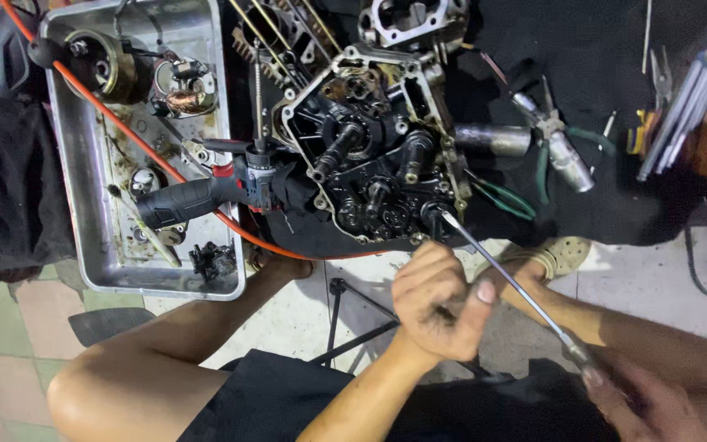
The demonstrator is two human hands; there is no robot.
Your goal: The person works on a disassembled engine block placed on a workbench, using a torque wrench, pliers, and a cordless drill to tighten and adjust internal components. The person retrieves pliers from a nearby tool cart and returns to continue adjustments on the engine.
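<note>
Head view: engine crankcase point(374, 155) on floor, cover off, gears exposed. Both hands clamp long screwdriver point(505, 274), left hand point(439, 303) mid-shaft, right hand point(640, 401) on handle; tip at near-right edge. Disassembly looks partway; removed parts in tray point(100, 270) at left.

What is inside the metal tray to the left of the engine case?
The metal tray holds a round rotor-like part, a copper-wound coil, a small black part and the power tool's grip. An orange hose crosses it; anything beneath these is hidden.
</note>
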